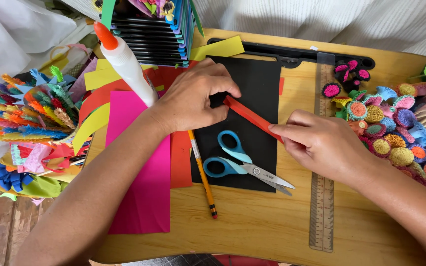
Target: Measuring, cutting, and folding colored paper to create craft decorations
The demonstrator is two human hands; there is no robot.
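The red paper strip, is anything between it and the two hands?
No. The left hand pinches one end of the red paper strip and the right hand pinches the other. The blue-handled scissors lie below it on the black paper, apart.

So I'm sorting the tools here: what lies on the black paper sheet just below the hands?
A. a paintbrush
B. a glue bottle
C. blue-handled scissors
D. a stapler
C: the blue-handled scissors lie on the black paper sheet, below the red paper strip that both hands hold.

red strip (250, 117): matt paper | scissors (245, 161): glossy plastic, metal | table (272, 226): smooth wood
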